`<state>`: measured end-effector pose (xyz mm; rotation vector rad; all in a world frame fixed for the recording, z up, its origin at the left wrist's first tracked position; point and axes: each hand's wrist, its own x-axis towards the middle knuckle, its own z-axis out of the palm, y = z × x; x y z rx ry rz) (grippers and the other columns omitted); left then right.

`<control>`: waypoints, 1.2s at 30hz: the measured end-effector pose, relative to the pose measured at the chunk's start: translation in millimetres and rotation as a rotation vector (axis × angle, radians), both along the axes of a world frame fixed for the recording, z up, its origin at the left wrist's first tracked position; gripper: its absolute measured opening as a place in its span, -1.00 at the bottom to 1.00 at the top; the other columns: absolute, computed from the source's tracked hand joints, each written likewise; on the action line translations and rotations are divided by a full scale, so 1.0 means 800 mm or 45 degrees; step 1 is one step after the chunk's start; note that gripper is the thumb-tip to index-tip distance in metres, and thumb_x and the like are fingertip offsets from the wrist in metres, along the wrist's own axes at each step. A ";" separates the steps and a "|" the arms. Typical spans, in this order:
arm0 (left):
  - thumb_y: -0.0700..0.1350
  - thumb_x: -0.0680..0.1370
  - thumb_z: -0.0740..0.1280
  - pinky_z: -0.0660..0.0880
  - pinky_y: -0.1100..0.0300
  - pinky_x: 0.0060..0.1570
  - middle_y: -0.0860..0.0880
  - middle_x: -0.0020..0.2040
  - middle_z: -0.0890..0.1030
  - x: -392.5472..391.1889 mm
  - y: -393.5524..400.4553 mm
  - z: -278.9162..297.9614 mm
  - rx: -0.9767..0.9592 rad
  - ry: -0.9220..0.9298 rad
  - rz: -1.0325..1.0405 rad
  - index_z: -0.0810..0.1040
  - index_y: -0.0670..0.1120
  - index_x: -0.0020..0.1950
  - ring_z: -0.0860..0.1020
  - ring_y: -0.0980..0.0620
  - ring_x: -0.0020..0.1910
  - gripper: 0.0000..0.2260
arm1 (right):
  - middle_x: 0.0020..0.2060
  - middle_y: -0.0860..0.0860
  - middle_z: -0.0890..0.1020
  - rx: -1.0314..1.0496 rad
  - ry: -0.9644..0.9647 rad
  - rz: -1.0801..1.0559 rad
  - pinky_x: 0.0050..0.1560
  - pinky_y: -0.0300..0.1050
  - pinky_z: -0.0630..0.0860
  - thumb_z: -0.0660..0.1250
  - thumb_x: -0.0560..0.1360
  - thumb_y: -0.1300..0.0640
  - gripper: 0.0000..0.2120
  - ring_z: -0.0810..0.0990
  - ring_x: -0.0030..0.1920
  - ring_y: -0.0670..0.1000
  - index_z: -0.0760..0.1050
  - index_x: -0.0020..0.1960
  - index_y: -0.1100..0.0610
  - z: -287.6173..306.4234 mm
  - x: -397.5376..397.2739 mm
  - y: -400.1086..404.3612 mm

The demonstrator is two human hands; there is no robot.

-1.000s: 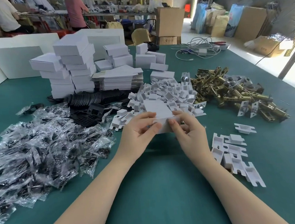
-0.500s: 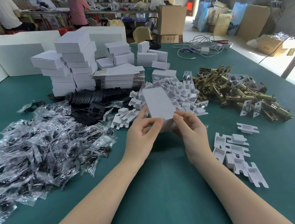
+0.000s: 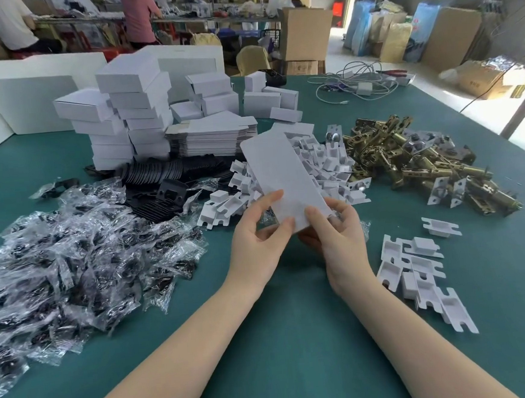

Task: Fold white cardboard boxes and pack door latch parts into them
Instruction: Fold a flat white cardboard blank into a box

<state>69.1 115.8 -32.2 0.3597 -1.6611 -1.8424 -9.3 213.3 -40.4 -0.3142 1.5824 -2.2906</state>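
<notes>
We work over a green table that carries, from largest to smallest, a heap of clear plastic packets with dark parts inside at the left, a stack of closed white boxes at the far left centre, a pile of flat unfolded box blanks just beside that stack, a heap of brass-coloured latch bodies at the right, a mound of small white folded inserts in the middle, a fan of black plates between the packets and the boxes, and a small group of white inserts lying near our right forearm. What the closed boxes contain cannot be seen. The white cardboard box is held above the table centre, in front of the insert mound; its long axis runs from the near end at our fingers up and away to the far left, with one broad flat face turned toward us. Our left hand pinches the near left corner between thumb and forefinger, and our right hand grips the near right edge, thumb on top and fingers curled beneath.
</notes>
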 end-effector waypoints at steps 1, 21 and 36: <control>-0.29 0.54 0.39 0.55 0.33 -0.04 0.14 0.23 0.59 -0.001 0.001 0.000 -0.013 0.014 -0.010 0.54 0.19 0.20 0.68 0.08 -0.01 -0.59 | -0.04 0.09 0.72 -0.038 -0.025 0.018 0.03 -0.02 0.65 0.38 0.55 0.18 -0.70 0.70 0.02 0.11 0.37 0.22 0.08 0.000 0.000 -0.001; 0.08 0.22 0.56 0.09 -0.02 0.40 0.00 0.34 0.49 0.010 -0.015 0.005 -1.541 -0.504 0.351 0.40 0.01 0.41 0.39 -0.08 0.39 -0.21 | -0.18 -0.16 0.66 0.316 0.656 -0.128 -0.15 -0.36 0.46 0.30 0.60 0.03 -0.73 0.56 -0.18 -0.20 0.49 0.28 -0.19 0.008 -0.005 0.015; 0.06 0.18 0.61 0.18 0.06 0.22 0.01 0.26 0.56 0.010 -0.010 0.000 -1.525 -0.455 0.452 0.46 -0.01 0.36 0.49 -0.09 0.25 -0.22 | 0.08 -0.25 0.64 0.291 0.563 -0.185 0.07 -0.16 0.50 0.34 0.59 -0.03 -0.71 0.42 0.18 -0.18 0.61 0.27 0.02 0.010 -0.003 0.017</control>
